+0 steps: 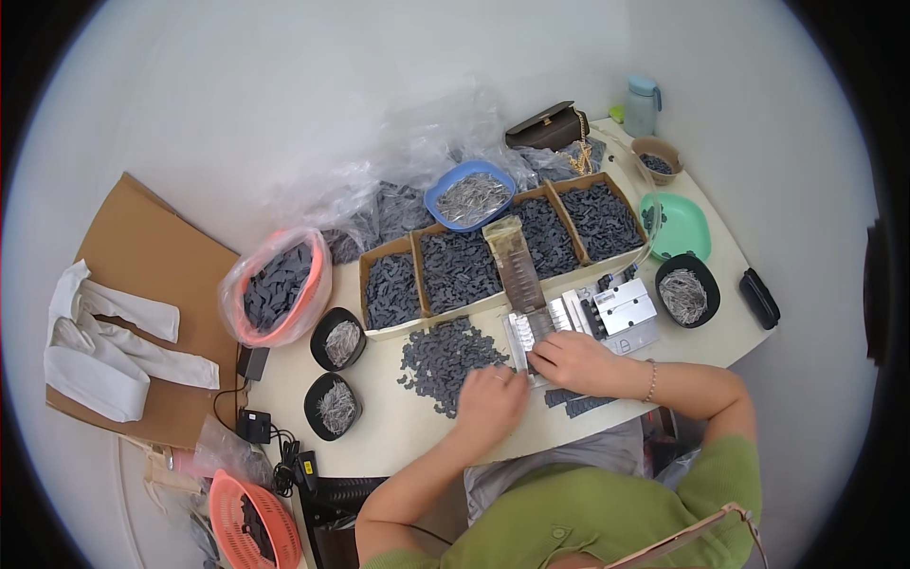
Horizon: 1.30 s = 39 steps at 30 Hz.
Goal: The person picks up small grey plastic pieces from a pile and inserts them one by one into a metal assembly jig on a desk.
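Left hand (pixel 493 405): bunching its fingers beside the gray pieces (pixel 444 362)
Right hand (pixel 578 363): bending its fingers over the metal holder (pixel 573 309)
Grip: fingertips are showing poorly; whether either hand is gripping anything, I cannot tell
Gray pieces: lying heaped on the counter (pixel 389 438), left of the metal holder

Bare hands (pixel 491 406): two. Black rounded-square bowls (pixel 322 332): three, each with thin silver metal pins (pixel 687 296), too many to count. Small flat dark-grey pieces (pixel 445 365): also beyond counting. Brown ribbed rectangular tray (pixel 513 261): one. Coral-pink plastic baskets (pixel 228 517): two. Shallow blue plastic tray (pixel 441 211): one. Shallow mint-green plastic tray (pixel 687 228): one. Round tan bowl (pixel 667 153): one. Pale-blue bottle (pixel 642 109): one. Dark-brown flap handbag (pixel 545 130): one. Long black case (pixel 759 299): one.
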### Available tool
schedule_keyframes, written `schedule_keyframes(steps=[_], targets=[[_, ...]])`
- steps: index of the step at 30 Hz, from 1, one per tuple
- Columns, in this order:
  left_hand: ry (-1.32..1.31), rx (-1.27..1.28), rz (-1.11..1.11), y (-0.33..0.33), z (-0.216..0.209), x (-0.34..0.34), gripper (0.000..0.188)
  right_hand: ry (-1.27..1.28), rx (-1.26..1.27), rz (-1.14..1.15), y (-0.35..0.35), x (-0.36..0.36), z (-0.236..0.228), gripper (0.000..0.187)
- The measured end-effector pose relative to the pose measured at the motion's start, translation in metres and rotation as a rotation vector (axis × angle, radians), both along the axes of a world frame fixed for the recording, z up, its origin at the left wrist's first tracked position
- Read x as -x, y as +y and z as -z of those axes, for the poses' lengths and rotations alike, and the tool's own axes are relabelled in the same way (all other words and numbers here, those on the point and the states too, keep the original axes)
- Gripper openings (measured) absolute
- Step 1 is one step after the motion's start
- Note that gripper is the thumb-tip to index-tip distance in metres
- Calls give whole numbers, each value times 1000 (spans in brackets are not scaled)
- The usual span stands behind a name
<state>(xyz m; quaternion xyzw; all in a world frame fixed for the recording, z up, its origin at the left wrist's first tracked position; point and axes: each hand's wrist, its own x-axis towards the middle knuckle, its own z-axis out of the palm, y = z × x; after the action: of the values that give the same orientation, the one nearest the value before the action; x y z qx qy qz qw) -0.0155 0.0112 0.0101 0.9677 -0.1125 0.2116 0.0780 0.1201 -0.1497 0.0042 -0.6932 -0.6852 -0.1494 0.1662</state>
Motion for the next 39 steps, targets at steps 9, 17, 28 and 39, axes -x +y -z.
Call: schedule_keyframes(steps=[9,17,28,39], targets=[[132,308,-65,64,-4,-29,17,147,32,16,58,-6,-13,18],[364,774,-225,78,-6,-29,7,246,78,31,75,-20,-4,8],[505,1330,-47,52,1,-40,6,196,-57,22,8,-24,1,19],[472,1330,-71,27,-2,-57,8,426,-179,17,-2,-16,-14,18]])
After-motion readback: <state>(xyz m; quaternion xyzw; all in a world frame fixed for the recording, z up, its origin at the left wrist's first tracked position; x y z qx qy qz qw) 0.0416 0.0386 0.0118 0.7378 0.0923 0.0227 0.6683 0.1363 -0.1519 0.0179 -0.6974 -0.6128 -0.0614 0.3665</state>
